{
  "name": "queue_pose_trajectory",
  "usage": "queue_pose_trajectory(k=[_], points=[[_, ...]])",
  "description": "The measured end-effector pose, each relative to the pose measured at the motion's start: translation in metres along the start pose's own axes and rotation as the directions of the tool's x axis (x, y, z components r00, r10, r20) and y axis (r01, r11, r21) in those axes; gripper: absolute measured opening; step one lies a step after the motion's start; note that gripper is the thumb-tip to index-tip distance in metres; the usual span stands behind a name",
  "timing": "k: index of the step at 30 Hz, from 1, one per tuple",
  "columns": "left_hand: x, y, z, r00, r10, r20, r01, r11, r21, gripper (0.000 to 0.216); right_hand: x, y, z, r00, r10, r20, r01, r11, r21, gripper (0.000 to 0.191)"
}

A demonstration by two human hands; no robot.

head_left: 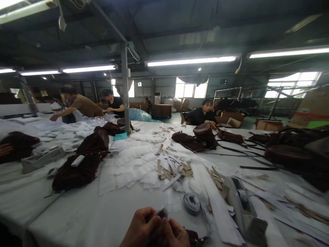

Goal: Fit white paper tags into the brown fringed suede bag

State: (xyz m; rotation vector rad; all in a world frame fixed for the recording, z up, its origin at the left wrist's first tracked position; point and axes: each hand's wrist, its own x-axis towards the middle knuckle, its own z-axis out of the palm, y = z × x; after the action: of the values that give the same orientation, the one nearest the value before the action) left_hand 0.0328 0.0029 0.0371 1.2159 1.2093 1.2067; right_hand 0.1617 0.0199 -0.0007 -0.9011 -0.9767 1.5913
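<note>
Left hand (140, 228) and right hand (174, 235) meet at the bottom edge of the head view, fingers curled in a shared grip on a small dark piece (161, 214) with a pale, shiny edge; what it is cannot be told, since most of it is hidden between the fingers. Both hands are clenched on it, just above the near edge of the surface (84, 216), which is covered in white sheeting. Touching the right hand's lower side, a dark brown leather part with a metal ring (195, 237) shows. Just beyond lies a grey roll of tape (192, 203), and to its right a long grey tray (244, 209), tilted. Farther out, cardboard strips (177, 169) and white paper sheets (133, 164) lie scattered. A dark brown bag (84, 161) lies to the left, another brown bag (199, 137) farther back at centre. Three other people work at the far side; one in black (202, 115) has a hand by that bag.
</note>
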Motion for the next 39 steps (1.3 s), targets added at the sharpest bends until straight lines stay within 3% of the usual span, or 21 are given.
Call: queue_pose_trajectory(k=[5, 11, 17, 24, 29, 34, 39], points=[[-0.006, 0.0, -0.003, 0.997, -0.06, 0.052, 0.051, 0.988, 0.146, 0.028, -0.016, -0.014, 0.001, 0.994, 0.113, -0.002, -0.113, 0.993, 0.037, 0.048], [-0.009, -0.005, -0.004, 0.972, 0.029, 0.233, -0.081, 0.973, 0.216, 0.039, -0.02, -0.011, 0.006, 0.988, 0.088, -0.127, -0.072, 0.99, 0.124, 0.045], [-0.007, -0.023, -0.005, 0.998, -0.066, -0.011, 0.067, 0.965, 0.254, 0.051, -0.018, 0.002, 0.006, 0.984, 0.083, -0.16, -0.055, 0.984, 0.17, 0.045], [-0.006, -0.027, 0.0, 0.998, 0.0, 0.069, -0.014, 0.979, 0.203, 0.044, -0.019, 0.003, 0.005, 0.983, 0.075, -0.17, -0.047, 0.985, 0.164, 0.045], [-0.003, -0.026, -0.003, 0.997, -0.046, 0.056, 0.04, 0.993, 0.107, 0.046, -0.018, 0.004, 0.005, 0.984, 0.046, -0.17, -0.027, 0.994, 0.109, 0.047], [-0.003, -0.033, -0.005, 0.983, -0.096, 0.157, 0.09, 0.995, 0.043, 0.038, -0.017, 0.007, 0.003, 0.982, 0.025, -0.186, -0.011, 0.997, 0.075, 0.048], [-0.007, -0.038, -0.004, 0.982, -0.167, 0.085, 0.17, 0.985, -0.033, 0.043, -0.018, 0.007, 0.005, 0.979, -0.012, -0.204, 0.018, 1.0, 0.026, 0.049]])
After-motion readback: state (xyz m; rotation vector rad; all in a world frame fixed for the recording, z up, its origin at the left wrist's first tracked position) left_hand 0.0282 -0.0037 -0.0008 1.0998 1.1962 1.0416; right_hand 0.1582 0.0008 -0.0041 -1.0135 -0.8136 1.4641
